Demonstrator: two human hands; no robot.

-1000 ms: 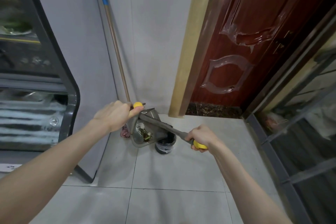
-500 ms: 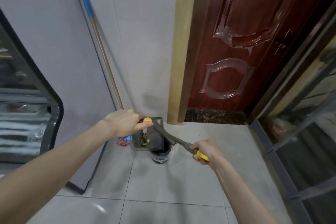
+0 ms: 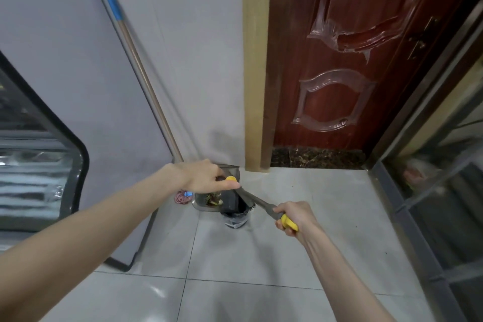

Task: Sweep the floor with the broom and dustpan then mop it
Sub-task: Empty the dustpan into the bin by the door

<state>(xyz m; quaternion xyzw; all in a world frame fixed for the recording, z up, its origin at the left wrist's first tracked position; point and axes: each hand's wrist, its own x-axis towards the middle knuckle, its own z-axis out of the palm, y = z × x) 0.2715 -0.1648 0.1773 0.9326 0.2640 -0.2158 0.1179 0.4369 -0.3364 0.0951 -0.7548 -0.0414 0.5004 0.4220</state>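
My left hand [image 3: 206,178]: wrapped round dustpan [image 3: 200,206] handle
My right hand [image 3: 292,217]: gripping broom [image 3: 257,201] handle
Dustpan: holds debris [image 3: 214,201], by bin [image 3: 235,219]

Both bare arms reach forward and down. The left grip [image 3: 203,178], palm down, curls over the top of a yellow-capped handle [image 3: 231,178], thumb stretched forward beneath it. The right grip [image 3: 292,214], lower and nearer, is wrapped round a grey handle [image 3: 261,202] at its yellow end.
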